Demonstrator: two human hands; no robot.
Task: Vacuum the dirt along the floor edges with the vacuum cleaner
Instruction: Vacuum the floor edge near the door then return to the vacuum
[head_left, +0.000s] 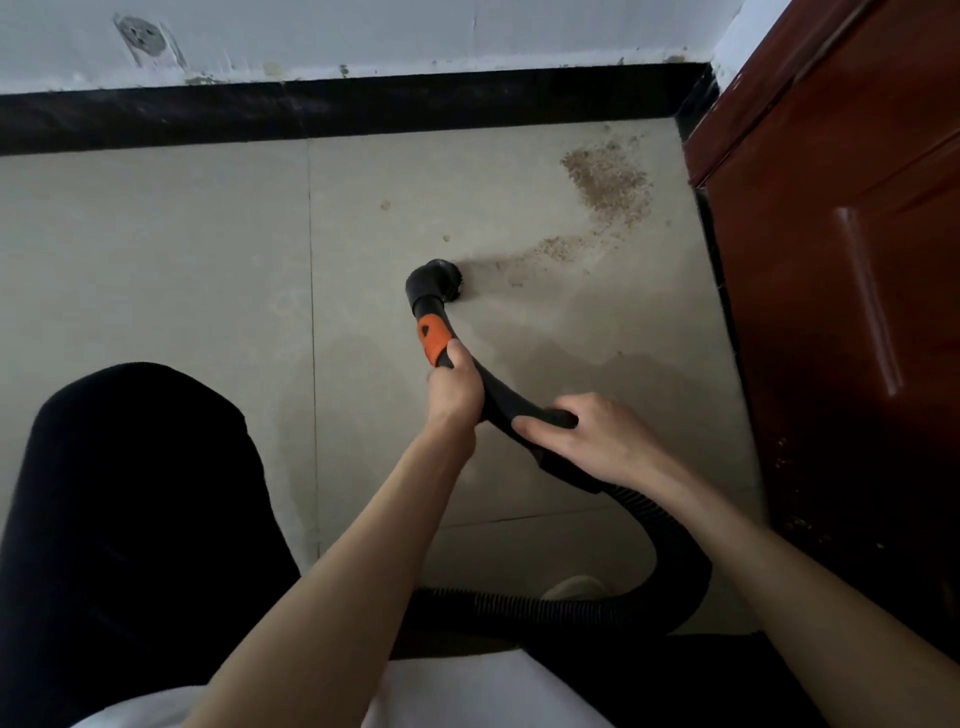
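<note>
Both hands (456, 387) (597, 439) clench the handle (498, 397); nozzle (434, 283) beyond grip, beside dirt (608, 182).

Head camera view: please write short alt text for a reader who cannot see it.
Two bare hands, left hand and right hand, grip a black vacuum hose, its nozzle on the tiled floor beside scattered dirt near a red-brown door.
</note>
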